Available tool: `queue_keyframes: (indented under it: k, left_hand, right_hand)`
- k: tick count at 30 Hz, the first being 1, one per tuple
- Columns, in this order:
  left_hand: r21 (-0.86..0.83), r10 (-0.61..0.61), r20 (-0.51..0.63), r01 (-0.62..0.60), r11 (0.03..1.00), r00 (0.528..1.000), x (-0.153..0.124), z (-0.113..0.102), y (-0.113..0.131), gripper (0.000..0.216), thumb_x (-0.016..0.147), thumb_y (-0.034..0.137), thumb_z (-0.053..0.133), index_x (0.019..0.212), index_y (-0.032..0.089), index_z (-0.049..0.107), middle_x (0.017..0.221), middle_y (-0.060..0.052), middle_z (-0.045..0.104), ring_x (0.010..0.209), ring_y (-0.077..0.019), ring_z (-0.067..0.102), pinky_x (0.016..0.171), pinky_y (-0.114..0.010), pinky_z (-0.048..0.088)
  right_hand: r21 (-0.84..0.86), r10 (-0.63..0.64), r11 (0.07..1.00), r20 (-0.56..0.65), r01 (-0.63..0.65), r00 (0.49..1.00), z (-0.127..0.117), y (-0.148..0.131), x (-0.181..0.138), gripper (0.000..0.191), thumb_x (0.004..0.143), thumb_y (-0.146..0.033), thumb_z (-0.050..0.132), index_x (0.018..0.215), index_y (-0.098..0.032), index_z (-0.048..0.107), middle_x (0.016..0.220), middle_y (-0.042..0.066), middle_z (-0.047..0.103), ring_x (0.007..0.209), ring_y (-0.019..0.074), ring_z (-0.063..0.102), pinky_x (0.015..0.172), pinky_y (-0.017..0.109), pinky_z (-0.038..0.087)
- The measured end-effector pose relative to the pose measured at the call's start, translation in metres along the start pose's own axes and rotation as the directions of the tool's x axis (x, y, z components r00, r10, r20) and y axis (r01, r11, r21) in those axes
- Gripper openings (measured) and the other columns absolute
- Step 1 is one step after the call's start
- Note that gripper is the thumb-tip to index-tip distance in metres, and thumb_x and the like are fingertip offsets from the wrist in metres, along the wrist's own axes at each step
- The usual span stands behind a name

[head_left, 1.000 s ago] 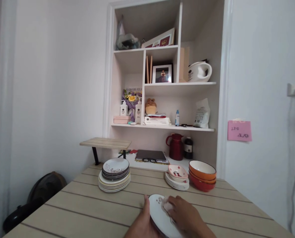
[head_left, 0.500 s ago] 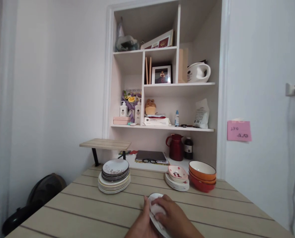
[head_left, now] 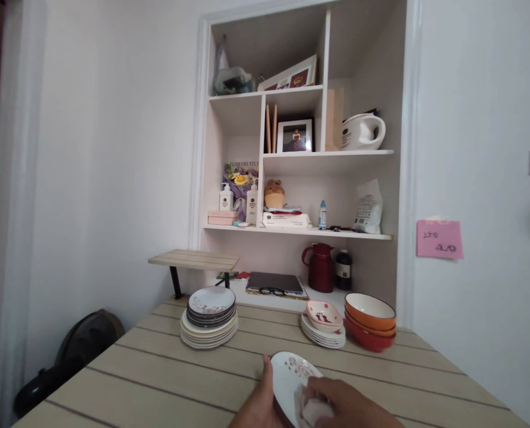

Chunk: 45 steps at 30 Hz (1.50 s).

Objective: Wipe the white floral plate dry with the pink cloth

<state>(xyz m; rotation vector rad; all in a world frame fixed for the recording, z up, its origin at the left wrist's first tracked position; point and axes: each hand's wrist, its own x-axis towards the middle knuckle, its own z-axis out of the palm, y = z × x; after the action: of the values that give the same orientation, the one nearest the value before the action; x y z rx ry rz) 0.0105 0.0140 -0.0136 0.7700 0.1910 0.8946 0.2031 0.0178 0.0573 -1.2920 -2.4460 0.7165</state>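
My left hand grips the left rim of a white plate with a brown floral print and a dark edge, holding it tilted above the table. Its thumb lies along the rim, and the other fingers are hidden beneath. A whitish cloth or tissue is bunched under my right hand, pressed on the lower right of the plate's face. Left of the hands stands a stack of plates, the upper ones matching the floral print.
Small white plates carry a pink and white square dish at the back right. Beside them are stacked orange and red bowls. A small raised shelf stands at the back left. Behind is a wall shelf with a red jug.
My right hand has slid with the cloth from the plate's upper part down to its lower right, uncovering the floral print. The view has shifted slightly left.
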Motion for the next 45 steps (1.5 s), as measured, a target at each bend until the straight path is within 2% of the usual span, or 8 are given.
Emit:
queue_keyframes:
  k: [7, 13, 19, 25, 31, 38, 42, 45]
  left_hand:
    - [-0.054, 0.026, 0.002, -0.026, 0.998, 1.0, 0.007, -0.002, -0.002, 0.084, 0.079, 0.079, 0.036, 0.131, 0.015, 0.055, 0.117, -0.017, 0.066, 0.11, -0.0339, 0.059, 0.099, -0.049, 0.038]
    - [-0.074, 0.057, -0.045, -0.06, 0.995, 0.997, 0.007, -0.003, -0.001, 0.077, 0.079, 0.076, 0.043, 0.132, 0.02, 0.055, 0.119, -0.015, 0.066, 0.112, -0.0326, 0.059, 0.101, -0.048, 0.036]
    - [0.014, 0.022, 0.031, -0.023, 1.0, 0.999, 0.004, -0.001, 0.003, 0.085, 0.074, 0.079, 0.048, 0.131, 0.016, 0.056, 0.124, -0.018, 0.064, 0.119, -0.0359, 0.054, 0.104, -0.051, 0.033]
    - [-0.016, 0.016, 0.017, -0.016, 1.0, 1.0, 0.002, 0.0, -0.001, 0.083, 0.081, 0.078, 0.034, 0.127, 0.013, 0.058, 0.12, -0.018, 0.065, 0.118, -0.0353, 0.055, 0.103, -0.05, 0.034]
    - [-0.037, 0.035, -0.007, -0.035, 0.999, 0.999, 0.009, -0.007, -0.005, 0.086, 0.076, 0.081, 0.039, 0.127, 0.014, 0.057, 0.116, -0.018, 0.066, 0.112, -0.0357, 0.058, 0.099, -0.05, 0.037]
    - [-0.066, 0.047, -0.042, -0.05, 0.997, 0.998, 0.01, -0.01, -0.003, 0.079, 0.078, 0.078, 0.041, 0.127, 0.019, 0.058, 0.119, -0.015, 0.066, 0.114, -0.0336, 0.057, 0.102, -0.05, 0.035]
    - [-0.001, 0.028, 0.011, -0.028, 1.0, 1.0, 0.007, -0.01, 0.001, 0.083, 0.076, 0.078, 0.046, 0.132, 0.017, 0.054, 0.124, -0.017, 0.064, 0.119, -0.0349, 0.054, 0.104, -0.052, 0.032]
    - [0.02, -0.003, 0.042, 0.003, 1.0, 0.999, 0.004, -0.006, 0.003, 0.088, 0.075, 0.08, 0.044, 0.131, 0.014, 0.055, 0.125, -0.019, 0.063, 0.121, -0.036, 0.052, 0.106, -0.052, 0.03]
  right_hand:
    - [0.059, -0.125, 0.99, -0.11, 0.132, 0.986, 0.021, -0.025, 0.025, 0.045, 0.065, -0.018, 0.056, 0.107, -0.027, 0.067, 0.112, 0.005, 0.064, 0.104, 0.0217, 0.058, 0.091, 0.029, 0.041]
    - [-0.107, 0.021, 0.993, -0.24, -0.048, 0.97, 0.027, -0.009, 0.043, 0.041, 0.08, -0.027, 0.048, 0.119, -0.029, 0.063, 0.113, 0.008, 0.062, 0.106, 0.0229, 0.059, 0.089, 0.032, 0.04]
    - [-0.213, 0.148, 0.958, -0.206, -0.192, 0.967, 0.011, 0.005, 0.024, 0.036, 0.074, -0.023, 0.05, 0.106, -0.025, 0.065, 0.108, 0.011, 0.068, 0.097, 0.0284, 0.064, 0.078, 0.037, 0.041]
    - [0.025, -0.006, 1.0, 0.004, 0.006, 1.0, 0.0, -0.004, -0.001, 0.033, 0.062, -0.019, 0.057, 0.092, -0.027, 0.067, 0.097, 0.002, 0.072, 0.09, 0.023, 0.063, 0.076, 0.031, 0.043]
    - [0.073, -0.11, 0.991, -0.09, 0.116, 0.99, 0.021, -0.018, 0.022, 0.043, 0.062, -0.019, 0.058, 0.103, -0.026, 0.067, 0.109, 0.004, 0.066, 0.103, 0.0217, 0.059, 0.09, 0.029, 0.041]
    - [-0.114, 0.046, 0.991, -0.245, -0.076, 0.969, 0.029, -0.009, 0.041, 0.039, 0.08, -0.029, 0.048, 0.117, -0.029, 0.062, 0.114, 0.008, 0.061, 0.104, 0.023, 0.061, 0.085, 0.032, 0.041]
    - [-0.211, 0.153, 0.956, -0.231, -0.203, 0.961, 0.017, 0.006, 0.031, 0.036, 0.078, -0.026, 0.048, 0.11, -0.026, 0.065, 0.107, 0.01, 0.066, 0.099, 0.0268, 0.064, 0.08, 0.035, 0.041]
    - [-0.216, 0.168, 0.955, -0.176, -0.205, 0.97, 0.005, 0.008, 0.014, 0.034, 0.069, -0.022, 0.054, 0.1, -0.026, 0.067, 0.105, 0.009, 0.071, 0.098, 0.0295, 0.063, 0.076, 0.035, 0.041]
